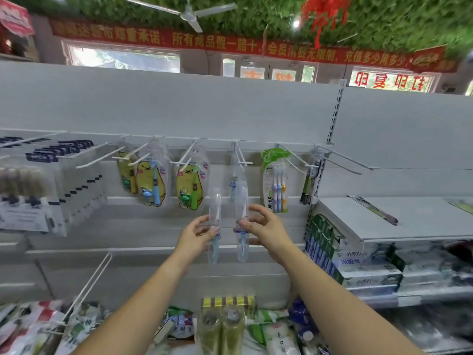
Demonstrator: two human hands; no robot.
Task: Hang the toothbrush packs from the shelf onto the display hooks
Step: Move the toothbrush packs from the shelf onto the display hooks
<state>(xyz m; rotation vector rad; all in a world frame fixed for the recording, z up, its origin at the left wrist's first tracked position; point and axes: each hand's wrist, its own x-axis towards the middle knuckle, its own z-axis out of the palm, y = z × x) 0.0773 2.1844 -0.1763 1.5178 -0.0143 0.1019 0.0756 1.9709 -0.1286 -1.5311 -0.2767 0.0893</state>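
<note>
Both hands are raised before the hook rail. The left hand (198, 235) grips one clear toothbrush pack (214, 201) around its lower half. The right hand (266, 226) pinches a second clear pack (242, 198) between thumb and fingertips. The two packs stand upright, side by side.

They look light, stiff and slick, so I'd guess a low pinch that leaves the top hang-hole free suits them best. At twelve o'clock from the hands is a white wire hook (242, 156) with one matching pack (233, 183) hanging on it; each hole must probably clear its crossbar tip. Yellow cartoon brush packs (149, 180) hang at ten o'clock and a green three-brush pack (275, 180) at two o'clock. Toothpaste boxes (358, 272) are stacked at four o'clock, well apart.
</note>
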